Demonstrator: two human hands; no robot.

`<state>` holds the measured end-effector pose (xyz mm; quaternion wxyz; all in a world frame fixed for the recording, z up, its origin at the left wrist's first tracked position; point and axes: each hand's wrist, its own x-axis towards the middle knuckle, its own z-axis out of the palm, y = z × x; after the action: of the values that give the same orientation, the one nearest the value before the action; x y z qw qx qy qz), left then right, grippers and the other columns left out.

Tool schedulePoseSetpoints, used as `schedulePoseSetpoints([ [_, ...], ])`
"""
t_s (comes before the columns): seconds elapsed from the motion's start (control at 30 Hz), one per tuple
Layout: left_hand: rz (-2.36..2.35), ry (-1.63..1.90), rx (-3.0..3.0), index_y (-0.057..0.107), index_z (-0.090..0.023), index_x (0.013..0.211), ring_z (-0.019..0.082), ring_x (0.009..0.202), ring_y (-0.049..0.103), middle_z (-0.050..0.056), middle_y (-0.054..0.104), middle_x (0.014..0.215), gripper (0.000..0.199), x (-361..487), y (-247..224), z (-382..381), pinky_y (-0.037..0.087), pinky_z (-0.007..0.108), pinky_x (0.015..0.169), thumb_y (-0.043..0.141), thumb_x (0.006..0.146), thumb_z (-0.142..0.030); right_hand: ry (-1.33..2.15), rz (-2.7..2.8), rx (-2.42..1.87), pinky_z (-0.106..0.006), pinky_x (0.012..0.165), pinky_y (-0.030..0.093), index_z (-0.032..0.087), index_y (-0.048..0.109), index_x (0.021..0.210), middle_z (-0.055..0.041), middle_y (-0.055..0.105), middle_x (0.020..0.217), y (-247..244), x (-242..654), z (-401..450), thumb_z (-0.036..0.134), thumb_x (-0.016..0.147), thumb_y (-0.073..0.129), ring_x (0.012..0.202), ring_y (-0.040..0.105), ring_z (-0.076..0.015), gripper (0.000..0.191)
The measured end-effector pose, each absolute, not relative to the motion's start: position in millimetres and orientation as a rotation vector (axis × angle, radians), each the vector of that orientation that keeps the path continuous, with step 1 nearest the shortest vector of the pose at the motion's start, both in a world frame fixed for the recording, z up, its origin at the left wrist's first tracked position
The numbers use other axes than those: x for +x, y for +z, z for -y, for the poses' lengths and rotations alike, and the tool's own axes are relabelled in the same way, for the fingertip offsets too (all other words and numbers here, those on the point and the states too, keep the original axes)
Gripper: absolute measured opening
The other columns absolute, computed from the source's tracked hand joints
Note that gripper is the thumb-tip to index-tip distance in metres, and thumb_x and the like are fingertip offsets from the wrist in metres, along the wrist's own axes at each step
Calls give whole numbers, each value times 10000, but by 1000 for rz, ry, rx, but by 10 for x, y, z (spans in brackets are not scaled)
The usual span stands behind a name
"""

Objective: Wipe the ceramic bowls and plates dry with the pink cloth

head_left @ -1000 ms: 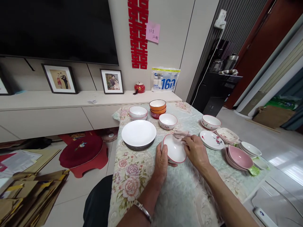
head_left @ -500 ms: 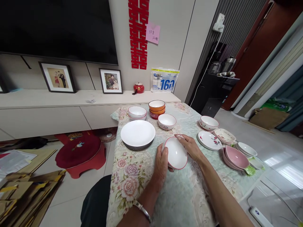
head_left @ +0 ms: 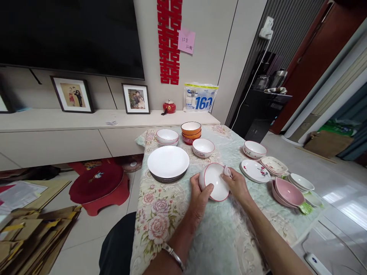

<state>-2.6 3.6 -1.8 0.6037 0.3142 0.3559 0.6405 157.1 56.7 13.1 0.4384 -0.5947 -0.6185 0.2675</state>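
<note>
A white bowl with a red rim [head_left: 215,176] is tilted toward me above the near part of the table. My left hand [head_left: 199,193] grips its left side, thumb inside over the rim. My right hand [head_left: 237,184] is closed around a small pale cloth [head_left: 228,171], pressed at the bowl's right rim with the fingers reaching inside. Part of the cloth is hidden in the fingers. Just beyond stands another red-rimmed bowl [head_left: 203,147]. Left of the hands lies a stack of plates, a white one [head_left: 168,161] on top of dark ones.
Stacked orange bowls [head_left: 191,128] and white bowls [head_left: 167,136] stand at the back. On the right are floral plates [head_left: 255,170], a floral bowl [head_left: 255,149], rectangular dishes [head_left: 274,165] and pink dishes [head_left: 289,193]. A red stool [head_left: 99,187] stands left of the table.
The bowl has tipped and turned slightly in my hands. My right hand has moved from the top of the rim to the right side, fingers now inside. My left thumb reaches further in.
</note>
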Motion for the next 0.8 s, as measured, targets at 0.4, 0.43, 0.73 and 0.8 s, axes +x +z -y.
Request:
schedulePoseSetpoints([
  [0.4, -792, 1493, 772, 567, -165, 1201, 282, 1063, 630, 128, 669, 1177, 565, -136, -13, -84, 473, 410, 931, 747, 694, -341, 65, 2375, -1008, -314, 847, 509, 208, 641, 1169, -102, 687, 1094, 684, 1309, -356, 60, 846, 434, 1013, 634, -203, 411],
  [0.43, -818, 1512, 773, 559, -168, 1213, 274, 1053, 634, 125, 667, 1169, 574, -136, -20, -77, 474, 407, 932, 745, 699, -343, 124, 2303, -1034, -312, 850, 507, 209, 652, 1141, -95, 694, 1079, 646, 1316, -370, 90, 851, 456, 1006, 638, -201, 370],
  [0.73, -916, 1561, 675, 499, -184, 1259, 263, 1032, 635, 136, 601, 1204, 651, -117, -34, -39, 514, 376, 862, 751, 707, -419, 761, 1520, -1531, -315, 642, 502, 163, 671, 891, -46, 705, 777, 16, 1405, -316, 411, 769, 599, 710, 639, -222, 286],
  [0.8, -898, 1566, 661, 488, -187, 1266, 268, 1070, 625, 144, 578, 1253, 647, -108, -19, -33, 512, 373, 875, 741, 721, -425, 911, 1420, -1522, -313, 611, 503, 142, 677, 929, -54, 710, 784, -96, 1430, -292, 430, 738, 625, 693, 639, -226, 350],
])
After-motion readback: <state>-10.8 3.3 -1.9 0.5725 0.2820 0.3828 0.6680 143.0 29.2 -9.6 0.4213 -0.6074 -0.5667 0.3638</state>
